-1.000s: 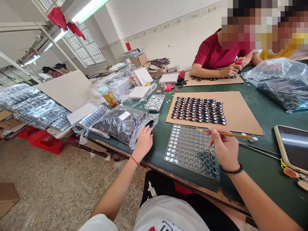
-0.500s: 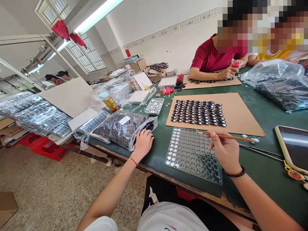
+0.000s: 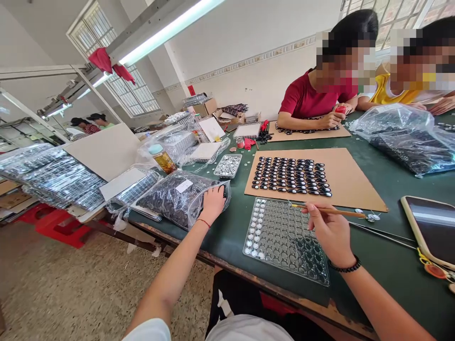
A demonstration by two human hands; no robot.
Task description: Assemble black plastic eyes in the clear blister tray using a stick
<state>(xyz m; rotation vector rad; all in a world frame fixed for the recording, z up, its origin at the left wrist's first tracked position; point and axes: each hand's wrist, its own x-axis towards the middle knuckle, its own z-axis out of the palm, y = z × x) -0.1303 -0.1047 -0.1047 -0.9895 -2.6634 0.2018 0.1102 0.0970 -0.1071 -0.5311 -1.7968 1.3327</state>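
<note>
My left hand (image 3: 213,203) reaches into the mouth of a clear plastic bag (image 3: 170,196) full of small black pieces; its fingertips are hidden among them. In my right hand (image 3: 329,232) is a thin wooden stick (image 3: 336,210), pinched between thumb and fingers above a clear tray (image 3: 284,237). Round white pieces fill the tray's left columns, and its other round pockets show no white pieces. Behind the tray, rows of black pieces with white ovals (image 3: 291,175) lie on a brown cardboard sheet (image 3: 348,182).
A small container of white round pieces (image 3: 228,166) stands behind the bag, near a lidded jar (image 3: 162,158). Tweezers (image 3: 384,230) and a phone (image 3: 430,227) lie at right. Across the table, a person in red (image 3: 302,97) works beside another large bag (image 3: 408,137).
My left hand has moved up and deeper into the bag's opening. My right hand stays over the tray with the stick. The camera view has shifted slightly.
</note>
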